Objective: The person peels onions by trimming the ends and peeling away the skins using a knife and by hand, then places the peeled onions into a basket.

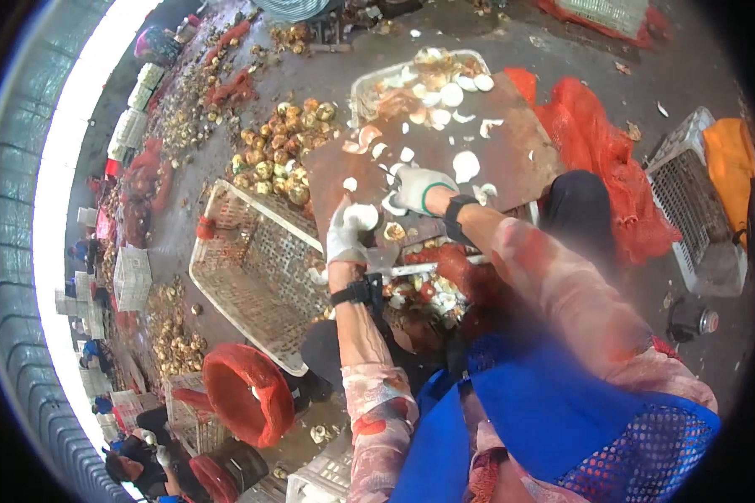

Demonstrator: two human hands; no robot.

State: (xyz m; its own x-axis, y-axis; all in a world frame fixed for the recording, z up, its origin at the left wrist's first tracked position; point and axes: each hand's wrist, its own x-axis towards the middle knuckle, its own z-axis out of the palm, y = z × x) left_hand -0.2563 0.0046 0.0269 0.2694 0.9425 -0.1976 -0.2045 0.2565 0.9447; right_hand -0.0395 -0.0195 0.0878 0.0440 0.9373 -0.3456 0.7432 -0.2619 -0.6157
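My left hand [344,235], in a white glove, grips a peeled white onion [361,216] at the near left edge of a brown board [520,159]. Just right of it, my gloved right hand [419,189] is closed on a thin dark tool, apparently a small knife [391,172], partly hidden by the fingers. White peeled pieces [466,166] and scraps lie scattered over the board, with more piled on a white basket [361,101] at its far end. Peels and bits fill the space [428,298] below the board's near edge.
An empty white crate [252,268] stands left, beside a heap of unpeeled onions [281,147]. Red mesh [600,168], a grey crate [692,243] with orange cloth [726,168] and a dark flask [692,320] are right. A red ring seat [226,386] and a co-worker [143,469] are lower left.
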